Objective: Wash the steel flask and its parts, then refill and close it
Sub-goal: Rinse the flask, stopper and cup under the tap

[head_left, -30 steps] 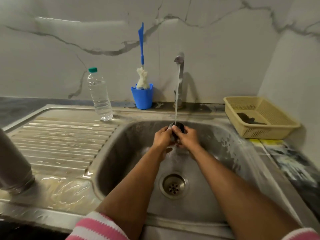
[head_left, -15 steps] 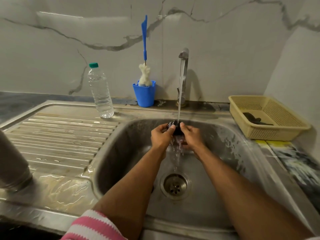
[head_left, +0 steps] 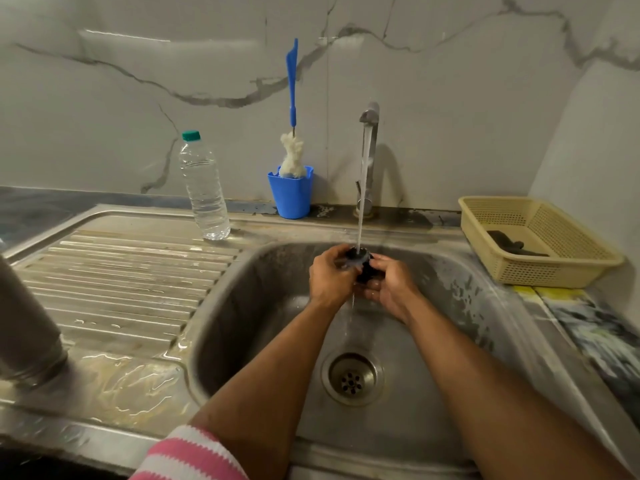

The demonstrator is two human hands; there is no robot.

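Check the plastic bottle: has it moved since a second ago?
No. The plastic bottle stands at the same spot left of the blue cup, on the sink's back ledge. Only the camera shifted.

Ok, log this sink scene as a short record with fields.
left hand: grips the cap
right hand: grips the cap from the other side
cap: dark, under the stream, over the sink
tap: running
flask: on the drainboard, far left
bottle: upright, capped, behind the drainboard
brush: standing in the blue cup
basket: right of the sink, a dark item inside
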